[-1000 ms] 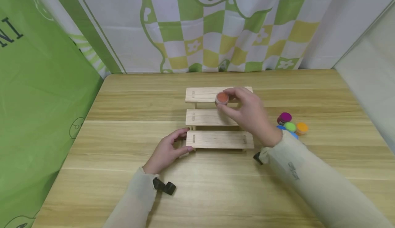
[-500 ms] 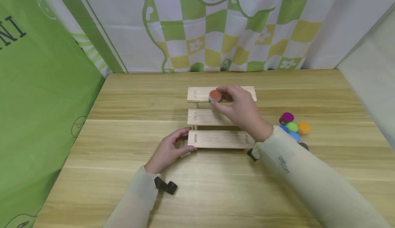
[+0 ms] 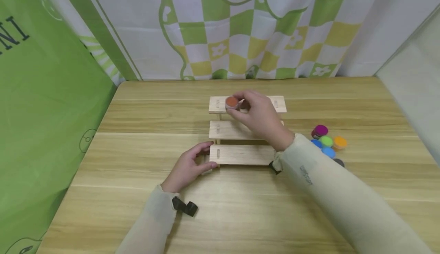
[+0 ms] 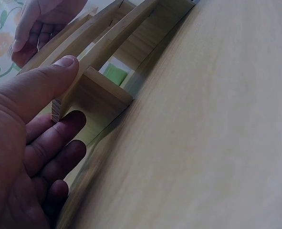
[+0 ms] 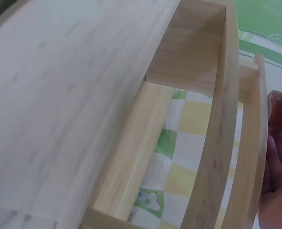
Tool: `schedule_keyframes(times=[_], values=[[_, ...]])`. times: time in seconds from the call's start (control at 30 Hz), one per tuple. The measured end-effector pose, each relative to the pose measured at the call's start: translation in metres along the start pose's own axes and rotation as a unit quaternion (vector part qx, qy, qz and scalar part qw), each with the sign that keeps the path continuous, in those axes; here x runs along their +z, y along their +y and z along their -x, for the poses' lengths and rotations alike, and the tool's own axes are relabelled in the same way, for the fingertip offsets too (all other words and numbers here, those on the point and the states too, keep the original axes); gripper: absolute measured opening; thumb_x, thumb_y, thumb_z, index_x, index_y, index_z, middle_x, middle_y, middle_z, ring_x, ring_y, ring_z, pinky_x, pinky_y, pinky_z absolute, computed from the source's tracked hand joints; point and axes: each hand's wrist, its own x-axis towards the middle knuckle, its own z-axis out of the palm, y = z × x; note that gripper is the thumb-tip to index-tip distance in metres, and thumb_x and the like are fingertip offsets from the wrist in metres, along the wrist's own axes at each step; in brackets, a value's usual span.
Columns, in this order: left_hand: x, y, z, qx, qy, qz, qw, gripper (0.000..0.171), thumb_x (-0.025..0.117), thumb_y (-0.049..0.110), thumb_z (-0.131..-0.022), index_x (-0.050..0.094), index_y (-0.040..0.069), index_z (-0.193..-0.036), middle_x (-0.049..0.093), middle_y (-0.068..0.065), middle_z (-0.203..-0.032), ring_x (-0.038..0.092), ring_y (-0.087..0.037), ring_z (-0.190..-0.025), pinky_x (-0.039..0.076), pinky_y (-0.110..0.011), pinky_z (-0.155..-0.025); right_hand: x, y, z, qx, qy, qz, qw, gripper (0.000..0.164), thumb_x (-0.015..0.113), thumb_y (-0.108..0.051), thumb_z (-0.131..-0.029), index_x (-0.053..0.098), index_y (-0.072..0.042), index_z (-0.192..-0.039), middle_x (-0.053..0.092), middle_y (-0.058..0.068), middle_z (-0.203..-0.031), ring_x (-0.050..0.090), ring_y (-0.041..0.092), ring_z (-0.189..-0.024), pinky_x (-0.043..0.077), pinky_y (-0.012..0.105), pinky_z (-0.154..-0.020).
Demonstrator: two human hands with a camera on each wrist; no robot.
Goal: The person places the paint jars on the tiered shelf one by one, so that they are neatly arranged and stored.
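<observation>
A three-step wooden display stand (image 3: 244, 154) rests on the table, its steps rising toward the back. My right hand (image 3: 259, 116) pinches a small round jar with an orange-red top (image 3: 232, 102) between thumb and fingers, close over the left part of the top step. The right wrist view shows the same jar (image 5: 278, 112) at its right edge, beyond the steps. At the left end of the lowest step, my left hand (image 3: 189, 168) holds the board. Seen from the left wrist, its thumb (image 4: 59, 71) lies along the board's end and the other fingers curl below.
Several small jars stand clustered right of the stand, among them a purple one (image 3: 321, 131), a green one (image 3: 326, 141), an orange one (image 3: 340, 142) and a light blue one (image 3: 328, 152). A patterned curtain (image 3: 216, 28) hangs behind the table (image 3: 233, 208).
My right hand has carried the orange-red jar leftward and slightly back along the top step, baring that step's right end. My left hand stays at the lowest step.
</observation>
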Motion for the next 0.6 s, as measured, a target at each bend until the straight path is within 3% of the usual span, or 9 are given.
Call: schedule_keyframes(times=[0.4,0.6], values=[[0.0,0.0,0.0,0.005,0.0,0.002,1.0,0.067,0.082,0.035,-0.085,0.055,0.018,-0.143,0.065,0.003,-0.129,0.055,-0.018,-0.126,0.039,-0.049,-0.109,0.008,-0.011,-0.011,0.034,-0.027,0.002,0.999,0.045,0.075,-0.033,-0.092,0.064,-0.008,-0.127,0.063,0.002,-0.104,0.06,0.015,-0.087,0.05,0.031,-0.072],[0.0,0.001,0.001,0.009,0.001,0.0,1.0,0.066,0.082,0.034,-0.085,0.055,0.017,-0.143,0.064,0.002,-0.129,0.056,-0.019,-0.125,0.04,-0.049,-0.108,0.012,-0.016,-0.017,0.04,-0.031,0.005,0.999,0.043,0.073,-0.035,-0.094,0.064,-0.009,-0.128,0.061,0.002,-0.096,0.054,0.017,-0.08,0.045,0.032,-0.067]])
